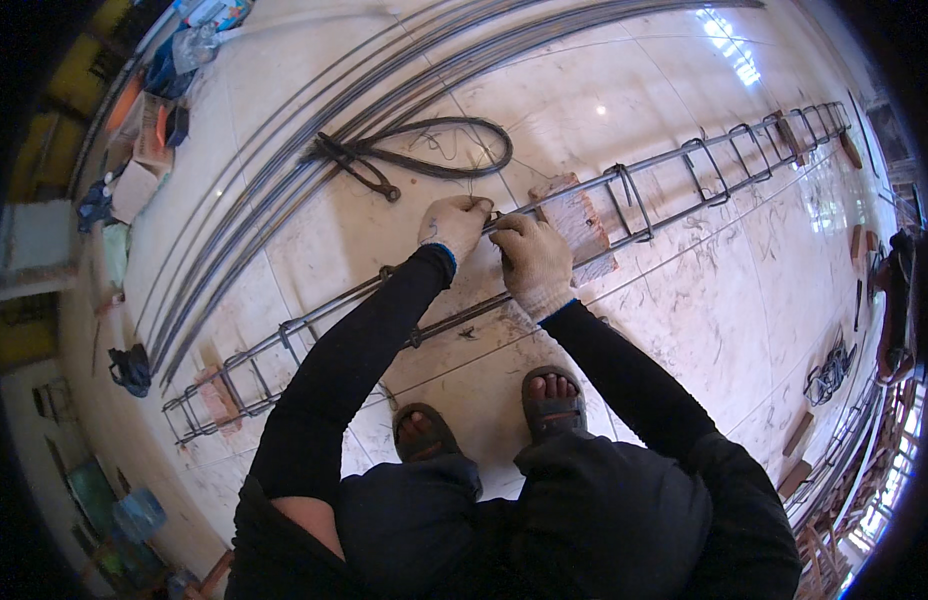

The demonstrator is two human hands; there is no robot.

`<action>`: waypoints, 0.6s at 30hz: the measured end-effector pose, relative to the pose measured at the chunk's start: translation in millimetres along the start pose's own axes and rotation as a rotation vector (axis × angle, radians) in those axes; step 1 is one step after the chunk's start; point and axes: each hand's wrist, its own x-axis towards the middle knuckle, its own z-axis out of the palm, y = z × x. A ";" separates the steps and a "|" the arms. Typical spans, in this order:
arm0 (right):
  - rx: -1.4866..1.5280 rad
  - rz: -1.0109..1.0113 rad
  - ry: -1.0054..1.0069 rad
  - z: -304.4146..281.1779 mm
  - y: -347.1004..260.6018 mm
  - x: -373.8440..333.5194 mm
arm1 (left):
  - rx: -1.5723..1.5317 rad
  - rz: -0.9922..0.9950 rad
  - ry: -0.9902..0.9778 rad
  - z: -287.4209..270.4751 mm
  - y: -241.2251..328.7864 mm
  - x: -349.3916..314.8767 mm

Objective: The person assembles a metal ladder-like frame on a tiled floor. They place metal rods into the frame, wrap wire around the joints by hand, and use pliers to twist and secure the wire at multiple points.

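My right hand point(534, 262) is curled onto the upper bar of the cage point(461, 319), laid across bricks point(576, 228); my left hand point(452, 226) bends its fingertips beside it, pinching what I cannot tell. Seemingly close fingerwork at one joint, it calls next for steady pressure. Beyond, the rods point(252, 215) are cut off above.

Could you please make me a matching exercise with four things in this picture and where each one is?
1. Bundle of dark wire bent into a loop
2. Broad pinkish slab
3. Left hand in a pale knit glove
4. Dark open-toed sandals

A. On the person's feet
B. On the floor beyond the hands
C. Under the frame, right of the hands
D. At the long dark steel frame

Pairs: 1-B, 2-C, 3-D, 4-A
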 end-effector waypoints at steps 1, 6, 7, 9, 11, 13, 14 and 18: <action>-0.003 0.015 0.002 -0.4 2.0 -0.7 | 0.018 -0.024 -0.010 -1.2 11.2 -5.1; 0.056 0.052 0.023 4.0 -3.4 -1.8 | -0.005 0.147 0.156 5.6 -2.9 -17.4; 0.056 0.063 0.011 5.3 -4.6 -2.8 | 0.000 0.138 0.148 5.0 -6.0 -14.1; 0.041 0.089 -0.013 4.1 -2.3 -5.4 | -0.004 0.046 0.073 5.0 1.0 -8.9; 0.022 0.084 -0.030 -0.1 0.1 -7.0 | -0.009 -0.121 -0.046 2.0 9.3 -2.2; 0.020 0.068 -0.026 -0.6 -3.3 -1.8 | 0.259 0.141 -0.289 -15.5 -6.8 19.9; 0.011 0.060 -0.022 -2.1 -2.5 0.8 | 0.238 0.092 -0.355 -18.3 -8.2 25.6; 0.050 0.135 0.043 -2.8 -6.9 6.2 | -0.134 -0.366 -0.416 -19.9 -3.6 33.6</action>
